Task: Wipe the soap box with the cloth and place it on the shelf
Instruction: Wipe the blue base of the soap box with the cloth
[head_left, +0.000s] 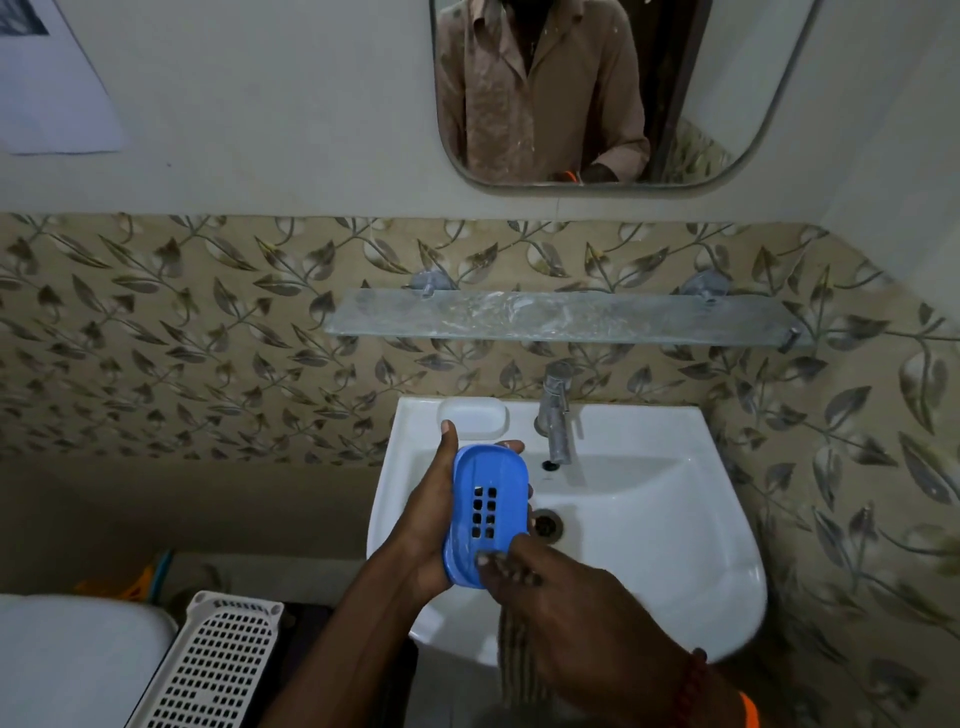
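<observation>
Over our white ceramic basin (649, 519), beneath a streaked glass shelf (566, 316) on leaf-patterned tiles (182, 332), our left hand (431, 519) cups the glossy blue slotted soap box (488, 514) while our right hand (561, 597) presses a brownish ribbed cloth (517, 670) against its near end.

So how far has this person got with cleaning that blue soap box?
Nothing looks finished. The left hand holds the blue soap box over the sink, while the right hand presses the cloth against its near end, mid-wipe. The glass shelf above the tap holds no box yet.
</observation>
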